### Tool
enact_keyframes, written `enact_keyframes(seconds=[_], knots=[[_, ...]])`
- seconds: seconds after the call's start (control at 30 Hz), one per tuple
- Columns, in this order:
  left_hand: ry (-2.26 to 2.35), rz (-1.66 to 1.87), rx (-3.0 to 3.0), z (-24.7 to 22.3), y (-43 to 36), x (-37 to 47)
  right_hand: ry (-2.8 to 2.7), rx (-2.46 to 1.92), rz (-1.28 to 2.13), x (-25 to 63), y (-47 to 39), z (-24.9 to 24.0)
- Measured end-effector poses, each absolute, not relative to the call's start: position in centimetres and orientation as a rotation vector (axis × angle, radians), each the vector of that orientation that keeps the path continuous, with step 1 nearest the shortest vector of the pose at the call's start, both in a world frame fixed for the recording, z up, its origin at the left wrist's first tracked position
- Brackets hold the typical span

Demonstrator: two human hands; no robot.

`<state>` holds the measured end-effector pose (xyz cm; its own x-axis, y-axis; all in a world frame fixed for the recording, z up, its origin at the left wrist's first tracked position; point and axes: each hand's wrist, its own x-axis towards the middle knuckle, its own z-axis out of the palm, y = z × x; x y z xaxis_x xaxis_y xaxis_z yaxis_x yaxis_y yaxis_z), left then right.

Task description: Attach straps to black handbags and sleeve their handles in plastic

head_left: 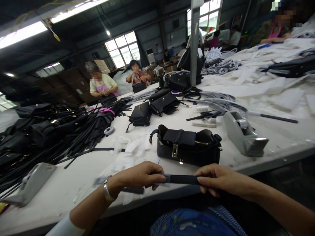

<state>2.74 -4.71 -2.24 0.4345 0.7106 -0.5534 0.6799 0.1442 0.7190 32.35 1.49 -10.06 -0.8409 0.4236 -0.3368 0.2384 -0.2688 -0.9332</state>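
Note:
My left hand (145,175) pinches one end of a short stretch of black strap (183,179), where clear plastic or tape shows beside the thumb. At the other end my right hand (214,177) grips the same strap, which runs level between them, close to my body. Just beyond it a black handbag (167,150) stands on the table (81,178), its top gaping and a gold clasp (175,150) on the front. Under my left wrist lies another dark strip (135,190), partly hidden by the arm.
Grey tape dispensers stand on the right (236,134) and left (40,180). More black bags (140,114) lie farther back, and straps and bags (36,131) pile up at left. White wrapping (278,82) covers the right side. A metal post (194,49) rises mid-table. People work across it.

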Motion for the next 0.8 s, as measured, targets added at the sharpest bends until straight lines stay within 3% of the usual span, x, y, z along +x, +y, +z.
enact_keyframes(seconds=[0.27, 0.53, 0.8], knots=[[1.256, 0.046, 1.525, -3.6, -5.1, 2.1, -1.644, -0.907, 2.260, 33.1, 1.1, -11.4], [1.263, 0.304, 2.929, -5.4, -7.6, 2.5, -1.522, -1.027, 2.080, 33.4, -0.7, -12.9], [1.156, 0.287, 3.213, -5.6, -9.0, 1.8, -1.686, -1.146, 1.722, 32.7, -1.7, -12.9]])
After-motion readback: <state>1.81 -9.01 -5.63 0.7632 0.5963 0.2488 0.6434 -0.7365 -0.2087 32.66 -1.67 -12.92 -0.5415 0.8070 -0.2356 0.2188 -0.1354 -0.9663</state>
